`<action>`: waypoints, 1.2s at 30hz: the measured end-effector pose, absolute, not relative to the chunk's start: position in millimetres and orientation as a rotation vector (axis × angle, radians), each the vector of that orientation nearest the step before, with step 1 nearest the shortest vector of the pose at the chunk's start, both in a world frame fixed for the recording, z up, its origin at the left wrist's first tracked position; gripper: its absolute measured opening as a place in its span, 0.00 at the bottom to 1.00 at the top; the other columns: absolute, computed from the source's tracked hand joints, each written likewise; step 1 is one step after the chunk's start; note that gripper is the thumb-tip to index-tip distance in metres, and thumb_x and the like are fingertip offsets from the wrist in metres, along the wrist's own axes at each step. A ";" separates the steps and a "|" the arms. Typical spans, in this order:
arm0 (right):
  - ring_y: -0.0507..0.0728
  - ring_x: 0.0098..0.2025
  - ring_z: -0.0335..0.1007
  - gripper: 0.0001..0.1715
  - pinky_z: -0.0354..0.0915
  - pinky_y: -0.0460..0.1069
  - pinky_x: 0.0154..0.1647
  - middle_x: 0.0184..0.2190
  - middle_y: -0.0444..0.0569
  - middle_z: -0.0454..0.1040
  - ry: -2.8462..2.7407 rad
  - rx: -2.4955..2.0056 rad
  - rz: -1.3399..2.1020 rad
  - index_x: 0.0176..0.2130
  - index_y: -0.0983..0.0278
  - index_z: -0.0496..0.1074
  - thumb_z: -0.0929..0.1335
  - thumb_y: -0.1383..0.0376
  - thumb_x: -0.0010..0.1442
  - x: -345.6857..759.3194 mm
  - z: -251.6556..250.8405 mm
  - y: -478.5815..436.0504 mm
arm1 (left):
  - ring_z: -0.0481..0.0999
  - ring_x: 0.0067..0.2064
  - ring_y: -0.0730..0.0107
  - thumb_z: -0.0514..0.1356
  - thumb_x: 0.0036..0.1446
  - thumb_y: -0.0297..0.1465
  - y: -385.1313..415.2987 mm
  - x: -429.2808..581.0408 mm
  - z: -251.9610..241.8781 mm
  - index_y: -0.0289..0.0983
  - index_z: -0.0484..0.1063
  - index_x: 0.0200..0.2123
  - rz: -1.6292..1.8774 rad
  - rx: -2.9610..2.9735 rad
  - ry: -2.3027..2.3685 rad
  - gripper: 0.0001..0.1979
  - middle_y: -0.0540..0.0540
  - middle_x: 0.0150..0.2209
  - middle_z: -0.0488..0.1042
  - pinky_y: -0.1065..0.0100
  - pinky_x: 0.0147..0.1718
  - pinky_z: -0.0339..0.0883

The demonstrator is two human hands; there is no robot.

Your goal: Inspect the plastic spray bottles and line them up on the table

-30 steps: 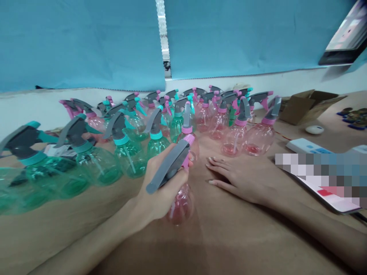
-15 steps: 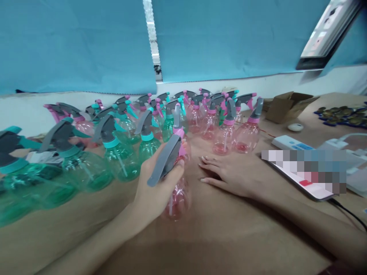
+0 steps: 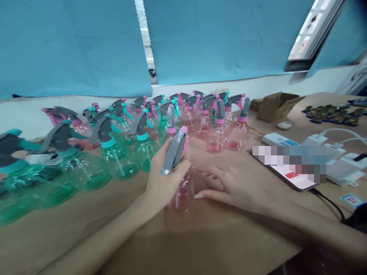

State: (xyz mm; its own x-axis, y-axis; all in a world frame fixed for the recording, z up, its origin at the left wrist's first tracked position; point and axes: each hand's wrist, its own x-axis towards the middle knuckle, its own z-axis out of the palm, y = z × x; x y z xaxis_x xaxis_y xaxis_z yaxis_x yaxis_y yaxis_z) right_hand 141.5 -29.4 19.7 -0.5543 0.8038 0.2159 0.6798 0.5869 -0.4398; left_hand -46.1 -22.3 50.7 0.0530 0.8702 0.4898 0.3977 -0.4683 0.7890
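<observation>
A pink see-through spray bottle (image 3: pixel 181 196) with a grey and pink trigger head stands in front of me on the brown table (image 3: pixel 160 244). My left hand (image 3: pixel 164 173) is wrapped round its neck, just under the grey head, and hides the collar. To the right of the bottle, my right hand (image 3: pixel 229 183) has its fingers apart and its thumb tip close to the bottle's side; whether they touch I cannot tell. Behind my left hand stands another pink spray bottle (image 3: pixel 171 126), mostly covered. A green spray bottle (image 3: pixel 145 152) is just left of that hand.
Several green spray bottles (image 3: pixel 86 172) line the left, and several pink ones (image 3: pixel 216 139) stand farther back. On the right lie a phone (image 3: pixel 282 173), a power strip (image 3: pixel 276 139) with white plugs and cables, a white mouse-like object (image 3: pixel 284 125), an open cardboard box (image 3: pixel 272 109) and small brownish pieces (image 3: pixel 329 114).
The held bottle's head has turned, so its nozzle points more away from me. My right hand has lifted off the tabletop and come nearer the bottle. The camera view has shifted slightly.
</observation>
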 end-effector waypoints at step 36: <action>0.67 0.36 0.73 0.39 0.63 0.54 0.30 0.36 0.55 0.75 -2.174 -1.511 0.327 0.57 0.63 0.57 0.66 0.45 0.54 152.6 35.9 46.9 | 0.75 0.44 0.62 0.53 0.56 0.21 -13.4 -75.8 -20.3 0.37 0.70 0.41 0.802 2.728 1.135 0.12 0.43 0.40 0.75 0.58 0.43 0.73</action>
State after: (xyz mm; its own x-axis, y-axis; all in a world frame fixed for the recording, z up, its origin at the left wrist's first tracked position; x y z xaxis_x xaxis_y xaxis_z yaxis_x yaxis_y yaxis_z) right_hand 152.6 46.9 35.9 -0.2833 0.9283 0.2406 0.8164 0.3651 -0.4474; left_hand -75.8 -13.4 -20.3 0.5887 0.6804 0.4364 0.6387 -0.7224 0.2648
